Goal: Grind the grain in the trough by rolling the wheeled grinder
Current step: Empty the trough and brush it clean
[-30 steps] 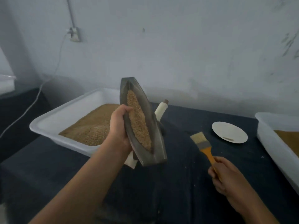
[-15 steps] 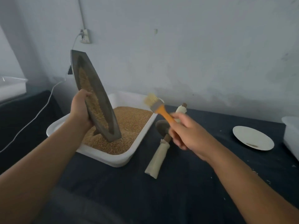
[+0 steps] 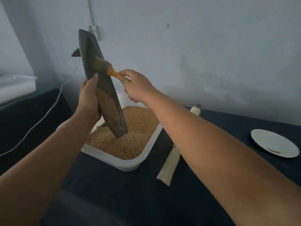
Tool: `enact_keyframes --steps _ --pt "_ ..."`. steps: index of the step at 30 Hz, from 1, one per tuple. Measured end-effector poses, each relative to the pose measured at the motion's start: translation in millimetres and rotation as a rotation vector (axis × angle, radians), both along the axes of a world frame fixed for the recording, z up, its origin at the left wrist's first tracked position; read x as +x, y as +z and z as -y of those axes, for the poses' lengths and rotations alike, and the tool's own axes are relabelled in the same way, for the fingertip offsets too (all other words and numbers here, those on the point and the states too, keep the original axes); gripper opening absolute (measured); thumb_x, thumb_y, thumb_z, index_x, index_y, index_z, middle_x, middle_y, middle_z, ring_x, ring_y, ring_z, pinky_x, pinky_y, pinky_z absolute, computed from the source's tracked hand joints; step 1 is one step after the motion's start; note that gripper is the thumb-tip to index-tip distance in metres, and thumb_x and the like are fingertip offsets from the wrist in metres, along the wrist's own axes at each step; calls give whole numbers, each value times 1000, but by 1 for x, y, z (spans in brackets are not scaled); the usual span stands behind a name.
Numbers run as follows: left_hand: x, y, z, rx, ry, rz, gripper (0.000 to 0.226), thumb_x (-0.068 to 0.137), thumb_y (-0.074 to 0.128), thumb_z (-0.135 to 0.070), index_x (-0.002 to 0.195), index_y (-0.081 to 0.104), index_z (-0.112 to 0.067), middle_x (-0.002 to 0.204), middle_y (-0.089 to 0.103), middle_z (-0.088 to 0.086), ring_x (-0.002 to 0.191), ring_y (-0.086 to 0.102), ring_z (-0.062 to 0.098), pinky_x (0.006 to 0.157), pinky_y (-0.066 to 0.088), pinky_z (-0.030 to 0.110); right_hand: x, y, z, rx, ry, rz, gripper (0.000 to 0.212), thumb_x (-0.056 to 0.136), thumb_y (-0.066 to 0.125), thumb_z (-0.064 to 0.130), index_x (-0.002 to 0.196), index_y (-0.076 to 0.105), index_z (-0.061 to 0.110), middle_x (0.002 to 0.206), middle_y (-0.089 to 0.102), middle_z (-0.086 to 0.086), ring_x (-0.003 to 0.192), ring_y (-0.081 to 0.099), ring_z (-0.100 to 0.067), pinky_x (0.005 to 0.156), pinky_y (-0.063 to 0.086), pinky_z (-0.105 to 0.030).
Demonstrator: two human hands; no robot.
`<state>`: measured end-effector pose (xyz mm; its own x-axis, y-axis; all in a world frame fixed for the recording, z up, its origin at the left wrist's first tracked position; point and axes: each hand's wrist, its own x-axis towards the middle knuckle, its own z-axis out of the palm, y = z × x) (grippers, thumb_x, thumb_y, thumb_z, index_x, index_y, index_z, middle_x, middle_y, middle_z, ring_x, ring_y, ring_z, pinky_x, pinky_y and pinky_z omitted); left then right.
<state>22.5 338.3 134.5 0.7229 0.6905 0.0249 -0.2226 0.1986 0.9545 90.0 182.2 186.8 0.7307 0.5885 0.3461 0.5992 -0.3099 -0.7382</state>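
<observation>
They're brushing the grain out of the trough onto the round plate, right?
Not the plate. The head view shows the left hand holding the trough up over the white tray of grain, and the right hand holding the brush to it.

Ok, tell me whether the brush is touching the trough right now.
Touching. The head view shows the brush bristles pressed flat against the inside of the tilted trough, above the grain, with no gap between them.

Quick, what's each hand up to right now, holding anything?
Left hand: grips the trough, tipped steeply over the tray.
Right hand: holds the brush by its orange handle.
</observation>
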Motion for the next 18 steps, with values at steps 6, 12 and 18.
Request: enact_keyframes --steps 6,12,18 --pt "7 11 0 14 -48 39 84 69 74 -81 140 60 -39 130 72 0 116 72 27 96 60 54 -1 4 1 47 -37 61 33 112 45 32 141 59 25 106 61 11 73 53 -3 60 39 -17" --pt "7 10 -10 192 7 139 58 78 77 -71 129 66 -47 126 73 -7 117 72 21 99 60 51 5 6 43 123 -54 171 25 109 46 28 129 61 24 78 60 11 55 52 -1 51 39 -17" --pt "5 16 -7 460 35 189 53 86 72 -70 134 61 -50 125 69 -16 116 69 9 99 60 43 4 11 53 234 -75 232 26 113 45 27 132 59 17 73 52 14 54 48 -2 53 37 -17"
